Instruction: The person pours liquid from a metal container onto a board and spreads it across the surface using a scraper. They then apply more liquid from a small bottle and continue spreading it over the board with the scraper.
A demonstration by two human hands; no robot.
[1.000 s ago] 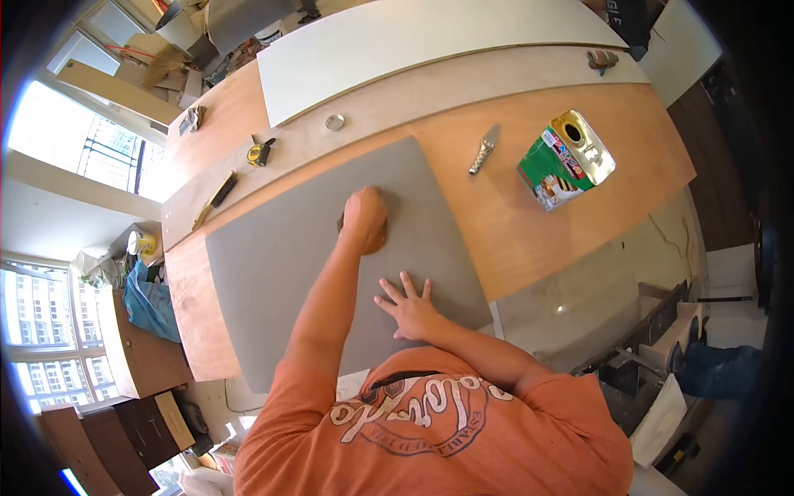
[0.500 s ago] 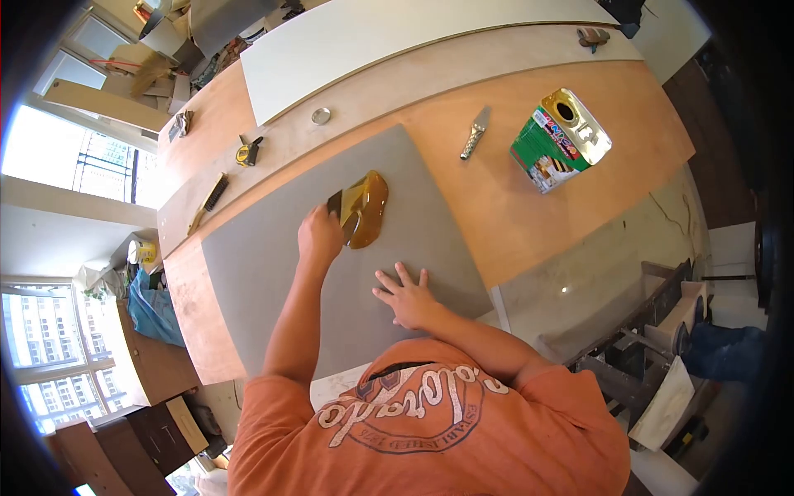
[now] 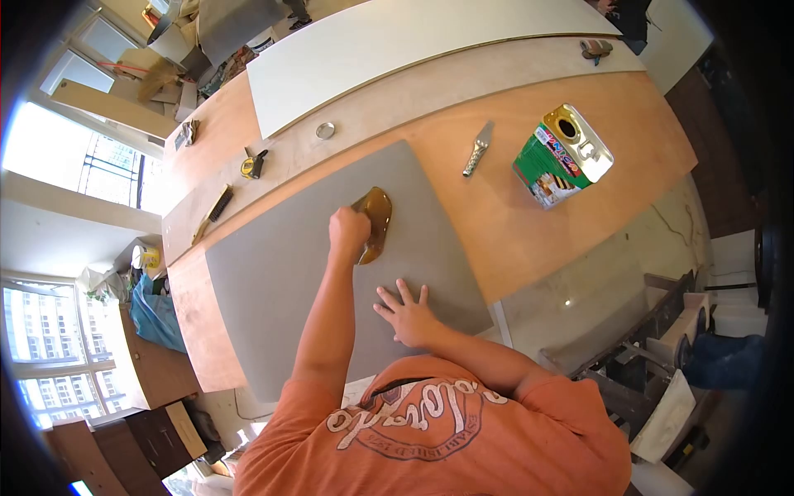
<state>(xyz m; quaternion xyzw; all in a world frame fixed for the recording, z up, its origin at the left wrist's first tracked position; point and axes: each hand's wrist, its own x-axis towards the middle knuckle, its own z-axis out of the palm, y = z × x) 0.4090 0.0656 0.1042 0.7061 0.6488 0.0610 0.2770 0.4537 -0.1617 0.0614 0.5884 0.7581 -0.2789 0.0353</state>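
My left hand (image 3: 350,231) is closed around a flat scraper, whose blade is mostly hidden behind the fingers and the glue. It rests at the left edge of a glossy amber puddle of glue (image 3: 380,217) on a large grey sheet (image 3: 273,281). Lower right of the puddle, my right hand (image 3: 408,318) lies flat on the same sheet, fingers spread and holding nothing. To the right of the sheet stands an opened green metal can (image 3: 552,169) with amber residue around its spout. A putty knife (image 3: 478,150) lies between the sheet and the can.
Along the wooden table (image 3: 451,186) runs a long board (image 3: 289,157), bearing a brush (image 3: 212,213), a tape measure (image 3: 253,164) and a round lid (image 3: 326,131). A white panel (image 3: 397,50) lies behind it. Gloves (image 3: 595,51) sit at the far right.
My left hand has moved right with the scraper, against the glue puddle, covering more of the blade. My right hand stays flat on the sheet. The whole view has shifted slightly.
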